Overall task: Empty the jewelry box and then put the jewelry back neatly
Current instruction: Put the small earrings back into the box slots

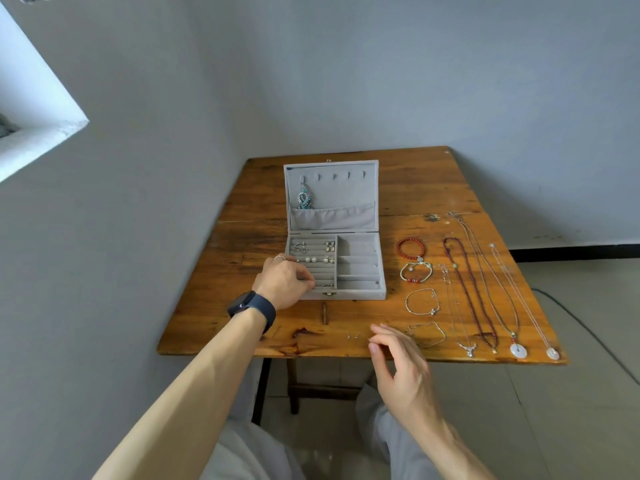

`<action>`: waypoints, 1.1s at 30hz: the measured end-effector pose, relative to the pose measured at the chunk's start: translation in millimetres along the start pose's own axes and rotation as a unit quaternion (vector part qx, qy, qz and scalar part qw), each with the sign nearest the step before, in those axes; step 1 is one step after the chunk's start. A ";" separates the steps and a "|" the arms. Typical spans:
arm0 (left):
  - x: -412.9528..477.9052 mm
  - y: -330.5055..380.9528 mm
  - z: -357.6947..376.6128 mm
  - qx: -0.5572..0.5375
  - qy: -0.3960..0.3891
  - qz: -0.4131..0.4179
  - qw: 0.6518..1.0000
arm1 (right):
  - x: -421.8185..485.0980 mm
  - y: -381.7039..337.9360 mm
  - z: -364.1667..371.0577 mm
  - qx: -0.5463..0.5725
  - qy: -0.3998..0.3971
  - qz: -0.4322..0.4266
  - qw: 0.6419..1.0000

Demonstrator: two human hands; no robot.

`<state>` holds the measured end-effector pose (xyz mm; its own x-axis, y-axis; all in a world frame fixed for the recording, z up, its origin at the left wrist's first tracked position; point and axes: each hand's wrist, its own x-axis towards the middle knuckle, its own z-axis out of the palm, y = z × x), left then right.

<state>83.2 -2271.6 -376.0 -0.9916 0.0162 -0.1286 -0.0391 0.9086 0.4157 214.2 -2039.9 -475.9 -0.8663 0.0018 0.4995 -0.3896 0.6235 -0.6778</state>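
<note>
A grey velvet jewelry box (360, 293) lies open on the wooden table (249, 244), lid up. Several earrings (313, 251) sit in its left ring rolls; its right compartments look bare. A teal pendant (304, 199) hangs from a hook in the lid. My left hand (284, 281), with a ring and a dark watch, rests at the box's front left corner, fingertips curled into the ring rolls; whether they pinch anything is hidden. My right hand (398, 362) hovers over the table's near edge, fingers apart. A small earring pair (352, 336) lies just left of it.
Right of the box lie a red bead bracelet (410, 247), two pale bracelets (422, 301), a thin chain (427, 334) and several long necklaces (485, 289) in rows. Grey walls meet behind the table. A cable runs on the tiled floor at right.
</note>
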 end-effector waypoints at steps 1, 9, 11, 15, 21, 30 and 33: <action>0.8 1.4 0.7 0.005 0.000 0.000 1.000 | -0.4 0.3 0.1 -0.004 -0.002 -0.005 1.000; 8.1 17.2 -4.5 0.055 -0.009 -0.057 0.997 | -1.4 -1.0 0.9 -0.005 -0.009 0.004 1.000; 10.8 19.2 -3.7 0.052 -0.009 -0.072 0.996 | -0.9 -2.4 -0.2 -0.001 -0.013 0.010 1.000; 15.4 16.6 0.8 -0.009 -0.004 -0.100 0.995 | 0.0 -7.2 -3.7 0.012 -0.019 0.027 0.999; 9.7 -7.0 11.7 -0.161 0.018 -0.081 0.983 | 28.1 -20.5 -16.2 0.047 -0.022 0.056 0.997; -35.4 -55.1 55.5 0.008 0.117 0.038 0.992 | 131.9 -38.2 23.7 -0.031 -0.167 0.008 0.985; -37.0 -55.6 60.1 0.037 0.119 0.015 0.992 | 148.7 -42.8 46.2 -0.088 -0.222 0.009 0.971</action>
<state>129.4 -2297.7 -448.5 -0.9935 -0.0481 0.1029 -0.0092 0.9372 0.3485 87.6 -2102.4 -397.6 -0.9373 -0.2981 0.1806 -0.3471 0.7502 -0.5628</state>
